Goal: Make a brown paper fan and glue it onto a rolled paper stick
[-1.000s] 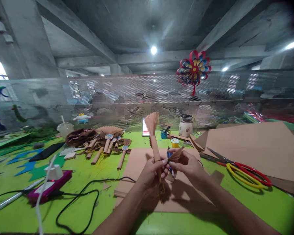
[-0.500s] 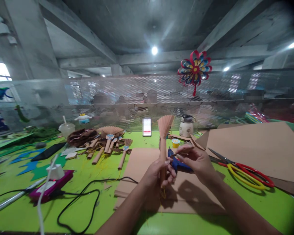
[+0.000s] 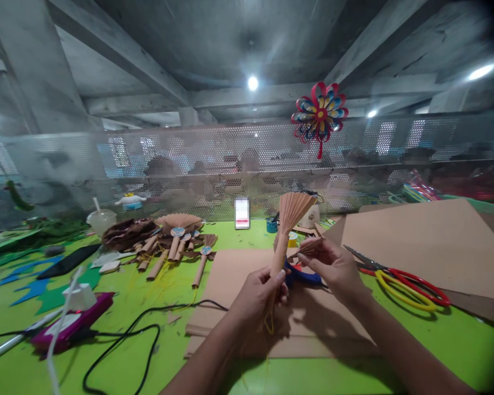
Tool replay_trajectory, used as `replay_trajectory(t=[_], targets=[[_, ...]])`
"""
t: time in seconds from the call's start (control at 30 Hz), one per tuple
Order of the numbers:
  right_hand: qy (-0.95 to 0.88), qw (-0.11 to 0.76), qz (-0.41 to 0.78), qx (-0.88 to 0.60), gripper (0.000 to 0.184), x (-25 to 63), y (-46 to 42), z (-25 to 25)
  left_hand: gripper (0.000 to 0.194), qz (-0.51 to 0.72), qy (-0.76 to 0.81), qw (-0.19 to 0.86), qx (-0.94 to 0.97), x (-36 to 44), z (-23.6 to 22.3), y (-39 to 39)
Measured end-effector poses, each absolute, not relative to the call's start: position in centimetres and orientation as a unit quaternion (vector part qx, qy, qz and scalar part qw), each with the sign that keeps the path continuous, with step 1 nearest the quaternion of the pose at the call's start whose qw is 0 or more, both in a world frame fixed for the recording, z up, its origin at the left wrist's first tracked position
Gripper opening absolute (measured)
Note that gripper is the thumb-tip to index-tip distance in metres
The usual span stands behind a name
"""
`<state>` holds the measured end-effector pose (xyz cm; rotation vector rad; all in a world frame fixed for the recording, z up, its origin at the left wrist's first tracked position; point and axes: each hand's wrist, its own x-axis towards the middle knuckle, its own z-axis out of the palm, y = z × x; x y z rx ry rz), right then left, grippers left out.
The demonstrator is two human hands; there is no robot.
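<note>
My left hand [image 3: 263, 288] is wrapped round the tube handle of a brown pleated paper fan [image 3: 292, 214], whose spread end points up and leans right. A yellow string loop [image 3: 269, 323] hangs from the handle's lower end. Between the fingertips of my right hand [image 3: 340, 271] is a thin brown paper piece [image 3: 310, 248], close to the right side of the handle. A blue glue gun [image 3: 308, 276] lies behind the two hands, partly covered by them. Brown paper sheets [image 3: 230, 274] are spread under my hands.
Several finished-looking fans [image 3: 179, 225] lie left of centre. Scissors [image 3: 407, 288] with red and yellow handles rest at right beside large brown card [image 3: 428, 241]. A purple power strip [image 3: 74, 323] and black cable [image 3: 154, 323] occupy the left front. A phone [image 3: 242, 213] stands behind.
The fan has tilted from nearly upright to leaning right, and its pleats now face me more. My right hand still pinches the paper piece. The whole view has shifted slightly.
</note>
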<state>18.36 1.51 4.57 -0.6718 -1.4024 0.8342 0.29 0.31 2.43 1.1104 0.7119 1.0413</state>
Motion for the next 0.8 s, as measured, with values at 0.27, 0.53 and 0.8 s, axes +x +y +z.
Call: replay_trajectory(t=[0.27, 0.53, 0.8], targets=[[-0.631, 0.645, 0.337, -0.269, 0.018, 17.7, 1.0, 4.1, 0.035, 0.456, 0.302, 0.668, 0.505, 0.4, 2.6, 0.2], [-0.681, 0.630, 0.266, -0.261, 0.010, 17.2, 0.8, 3.6, 0.030, 0.483, 0.300, 0.669, 0.479, 0.6, 2.7, 0.0], [-0.669, 0.644, 0.267, -0.257, 0.012, 17.0, 0.6, 3.4, 0.025, 0.490, 0.324, 0.667, 0.458, 0.5, 2.6, 0.1]])
